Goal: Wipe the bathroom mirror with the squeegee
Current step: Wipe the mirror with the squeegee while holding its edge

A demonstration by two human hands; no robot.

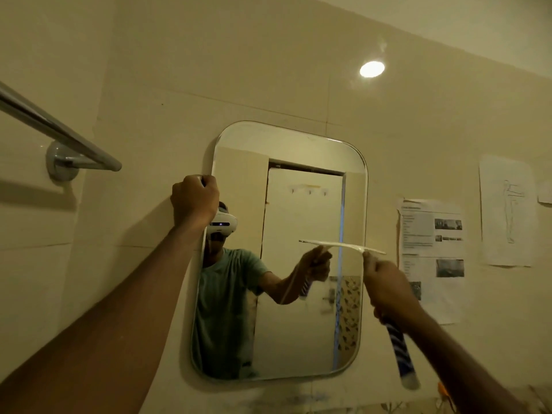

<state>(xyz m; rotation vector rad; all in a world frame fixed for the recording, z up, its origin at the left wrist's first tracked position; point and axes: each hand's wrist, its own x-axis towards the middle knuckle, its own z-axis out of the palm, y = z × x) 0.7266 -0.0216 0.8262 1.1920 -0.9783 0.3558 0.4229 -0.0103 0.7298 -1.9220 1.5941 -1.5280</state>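
— Hands?
— Left hand (194, 201) clamped on the mirror (298, 309) frame's left edge — right hand (388, 289) wrapped round the squeegee (370, 251) handle.
— Squeegee blade?
— Level, at the mirror's right edge, mid-height.

White squeegee (367, 250) blade level across the mirror's (286, 324) right edge

Tiled wall (268, 70) carries mirror (298, 309), papers (433, 234).
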